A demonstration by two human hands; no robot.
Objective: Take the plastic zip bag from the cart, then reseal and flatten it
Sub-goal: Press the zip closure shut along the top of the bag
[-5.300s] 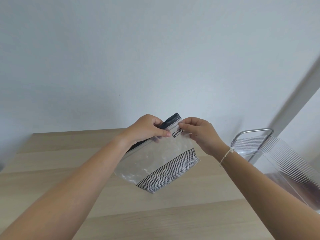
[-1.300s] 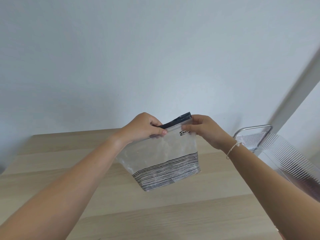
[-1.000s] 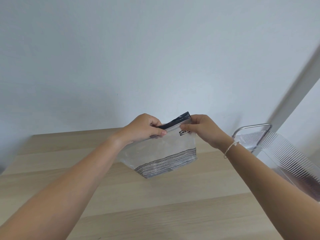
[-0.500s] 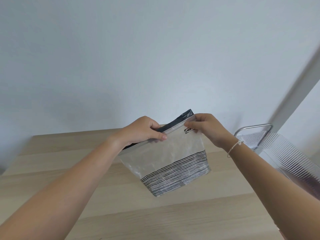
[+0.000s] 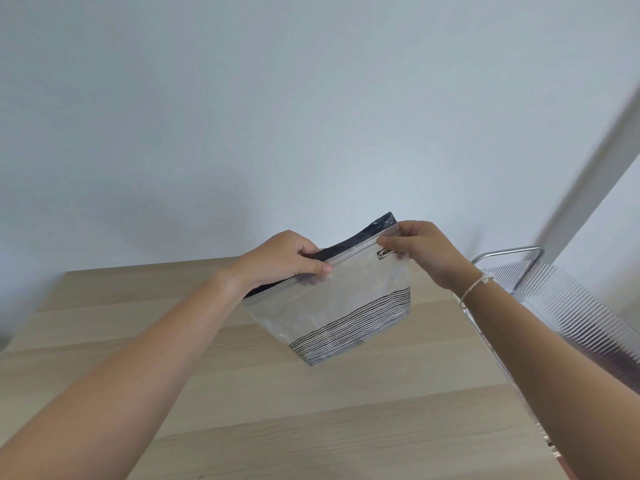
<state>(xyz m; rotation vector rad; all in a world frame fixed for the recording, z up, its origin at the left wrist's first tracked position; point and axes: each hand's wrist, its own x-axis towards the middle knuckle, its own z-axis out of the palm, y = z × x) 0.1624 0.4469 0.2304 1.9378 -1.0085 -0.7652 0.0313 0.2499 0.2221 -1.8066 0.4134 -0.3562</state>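
— Where do we have the zip bag [image 5: 332, 306] here?

— In the air above the middle of the tabletop [image 5: 138, 358], touching nothing but us. Our left hand [image 5: 287, 261] pinches the seal strip partway along; our right hand [image 5: 420, 247] pinches the top corner by the small label.

— How do we expect it to handle?

— Light, limp and slick, we judge; the clear film crinkles and sags beneath the strip. We'd take hold only along the stiffer dark top band, since the film would likely slide between fingers.

— What can't we make out?

— Whether the seal is closed between our hands. The cart [image 5: 554, 299] is cut off at the right edge of the view, and its contents blur behind ribbed plastic.
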